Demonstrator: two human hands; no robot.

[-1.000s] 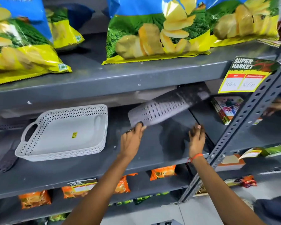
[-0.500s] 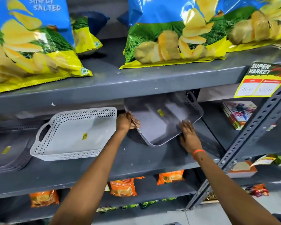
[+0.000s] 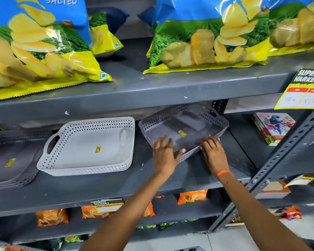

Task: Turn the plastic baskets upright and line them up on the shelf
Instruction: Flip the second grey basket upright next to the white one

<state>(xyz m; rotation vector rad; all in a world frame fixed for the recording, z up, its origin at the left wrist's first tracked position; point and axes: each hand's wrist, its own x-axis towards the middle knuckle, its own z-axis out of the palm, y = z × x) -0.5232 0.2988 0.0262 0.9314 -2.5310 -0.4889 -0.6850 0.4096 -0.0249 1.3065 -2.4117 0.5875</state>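
Observation:
A dark grey perforated basket lies open side up on the middle grey shelf, skewed with one corner toward me. My left hand rests on its near rim with the thumb outside the wall. My right hand, with an orange wristband, grips the near right rim. To the left sits a light grey basket, upright, with a yellow sticker inside. Further left a darker grey basket is cut off by the frame edge.
Large crisp bags fill the shelf above, close over the baskets. A slotted upright post slants down the right side. Notebooks lean at the far right. Orange packets line the shelf below. A price tag hangs upper right.
The dark basket has gone from tilted on edge with its open side facing me to lying flat, open side up. Both hands shifted onto its near rim.

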